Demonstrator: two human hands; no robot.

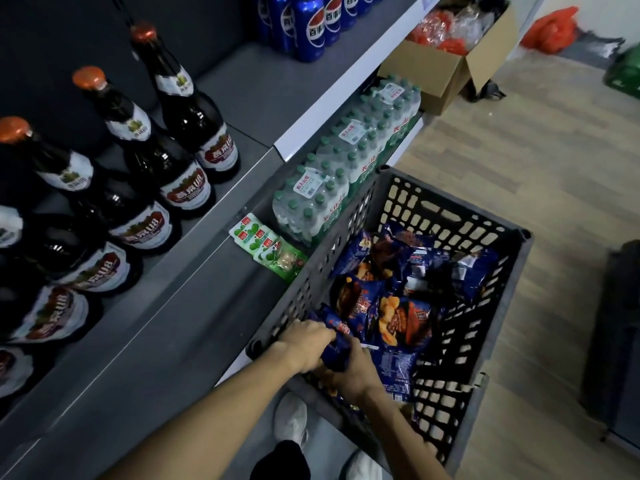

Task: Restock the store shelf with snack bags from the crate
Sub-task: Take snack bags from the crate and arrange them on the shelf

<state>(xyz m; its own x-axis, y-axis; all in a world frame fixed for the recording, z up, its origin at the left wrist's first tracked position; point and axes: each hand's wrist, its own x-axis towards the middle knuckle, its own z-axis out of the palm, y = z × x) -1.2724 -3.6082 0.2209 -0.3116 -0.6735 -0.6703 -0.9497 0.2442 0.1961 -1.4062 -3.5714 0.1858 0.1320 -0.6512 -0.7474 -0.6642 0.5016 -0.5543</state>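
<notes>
Crate (391,216): grey perforated plastic, matt. Snack bags (398,327): glossy blue foil. Shelf (194,306): smooth grey metal. Beer bottles (162,161): dark glossy glass. Floor (519,140): pale wood-look boards. Box (436,77): plain cardboard.

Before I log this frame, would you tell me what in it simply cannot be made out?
Head view only:
- Right hand fingers: hidden under the blue snack bag and the left hand.
- Crate floor and bag count: buried under piled bags.
- Cardboard box contents: blurred red and clear plastic.
- Leftmost beer bottles: cut off by the frame edge.
</notes>
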